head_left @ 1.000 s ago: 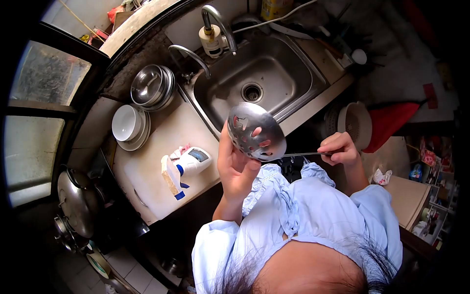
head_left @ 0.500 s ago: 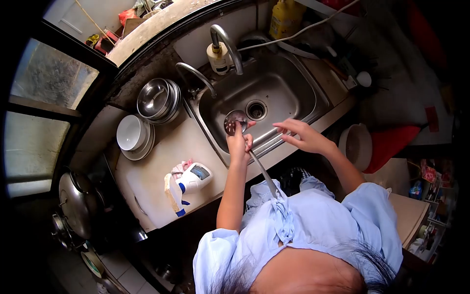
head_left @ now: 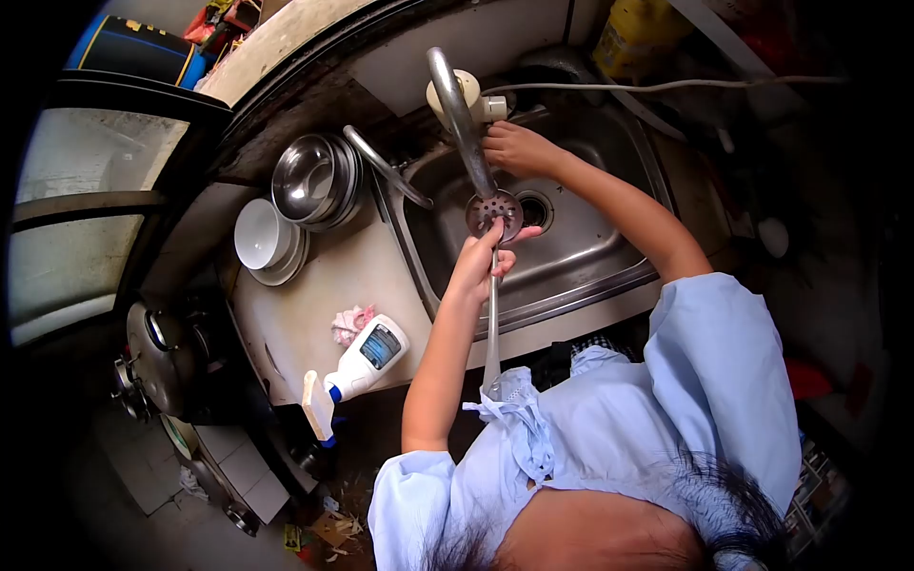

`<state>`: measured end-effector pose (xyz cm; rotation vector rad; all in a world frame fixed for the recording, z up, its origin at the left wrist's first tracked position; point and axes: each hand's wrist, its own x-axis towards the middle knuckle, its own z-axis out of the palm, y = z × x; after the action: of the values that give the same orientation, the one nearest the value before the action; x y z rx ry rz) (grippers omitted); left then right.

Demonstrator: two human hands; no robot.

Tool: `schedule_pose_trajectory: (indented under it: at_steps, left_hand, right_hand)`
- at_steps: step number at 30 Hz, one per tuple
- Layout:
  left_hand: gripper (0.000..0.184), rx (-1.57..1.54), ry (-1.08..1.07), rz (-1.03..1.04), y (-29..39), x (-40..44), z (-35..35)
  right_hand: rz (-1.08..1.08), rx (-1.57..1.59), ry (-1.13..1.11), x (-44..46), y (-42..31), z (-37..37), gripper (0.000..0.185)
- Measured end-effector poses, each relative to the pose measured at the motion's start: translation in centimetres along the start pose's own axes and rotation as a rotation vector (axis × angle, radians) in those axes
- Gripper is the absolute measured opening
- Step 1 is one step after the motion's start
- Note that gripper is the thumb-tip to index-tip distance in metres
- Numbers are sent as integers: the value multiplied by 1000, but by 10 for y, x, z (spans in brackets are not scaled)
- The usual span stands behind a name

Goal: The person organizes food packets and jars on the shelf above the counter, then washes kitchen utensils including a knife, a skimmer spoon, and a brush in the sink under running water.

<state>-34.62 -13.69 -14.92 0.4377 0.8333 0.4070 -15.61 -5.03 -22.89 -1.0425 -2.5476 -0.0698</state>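
Note:
My left hand (head_left: pixel 476 264) is closed round a metal slotted ladle (head_left: pixel 488 211), near its perforated bowl. The bowl is over the sink (head_left: pixel 586 233), just under the mouth of the tall curved tap (head_left: pixel 460 124), and the long handle slants back toward my blue top. No water shows coming from the spout. My right hand (head_left: pixel 522 150) reaches across the sink to the base of this tap, beside its cream-coloured body. Its fingers are curled there; the spout partly hides the fingertips and whatever they grip.
Left of the sink, a second, thinner tap (head_left: pixel 386 164) arches over the rim. Stacked metal bowls (head_left: pixel 307 181) and white bowls (head_left: pixel 262 235) stand on the counter (head_left: pixel 286 319). A white spray bottle (head_left: pixel 367 357) lies near its front edge beside a pink cloth (head_left: pixel 350 324). A pale cable (head_left: pixel 666 87) runs behind the sink.
My right hand has moved from above the sink's front edge to the tap base at the back. The ladle's bowl has shifted beneath the spout, and the view has turned slightly.

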Motion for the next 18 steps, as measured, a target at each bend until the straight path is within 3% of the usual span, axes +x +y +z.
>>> schedule_pose_trajectory:
  at_steps: [5, 10, 18]
  left_hand:
    - [34, 72, 23, -68, 3, 11, 8]
    - [35, 52, 58, -128, 9, 10, 17]
    - [35, 51, 60, -114, 15, 14, 18]
  right_hand:
    - [-75, -102, 105, -7, 3, 12, 22]
    - [-51, -334, -26, -14, 1, 32, 25]
    - [-9, -415, -22, -19, 4, 52, 27]
